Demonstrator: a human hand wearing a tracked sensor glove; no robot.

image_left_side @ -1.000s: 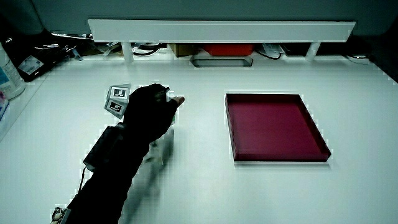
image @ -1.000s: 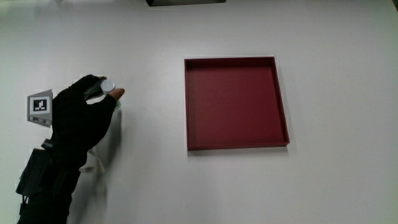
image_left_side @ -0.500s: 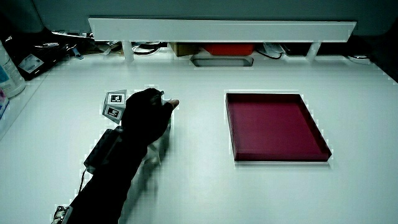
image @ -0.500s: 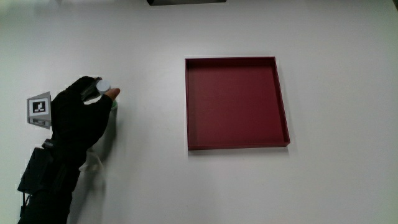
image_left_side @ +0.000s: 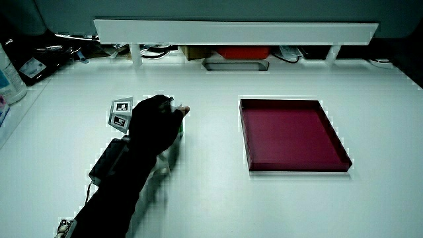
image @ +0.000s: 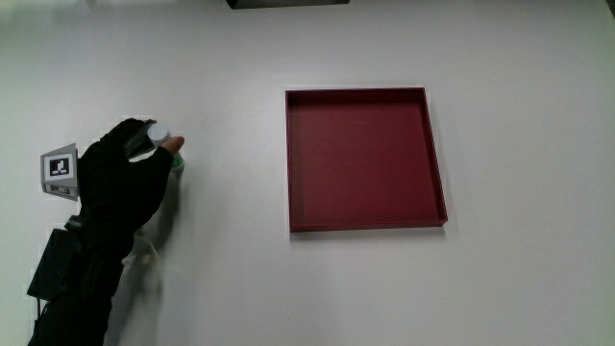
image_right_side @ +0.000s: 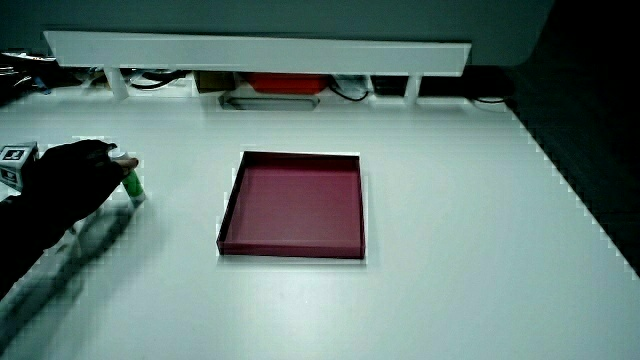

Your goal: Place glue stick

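The hand (image: 123, 183) is closed around the glue stick (image: 163, 136), fingers curled about its body with the pale cap showing above the fingertips; in a side view the green barrel (image_right_side: 131, 187) slants down from the hand to the table (image: 231, 279), its lower end at or just above the surface — I cannot tell whether it already touches. The stick sits at the fingertip end of the hand, and the patterned cube (image: 60, 169) rides on the hand's back, on the side away from the stick. The red tray (image: 366, 160) lies empty and well apart from the hand, past the fingertips. The step looks like setting the stick down on the bare table beside the hand rather than in the tray. To do it well, the base should be brought flat to the surface and the barrel straightened before the fingers let go — released while tilted, a round stick would likely tip and roll. Opening the fingers evenly and lifting straight up should avoid brushing the cap.
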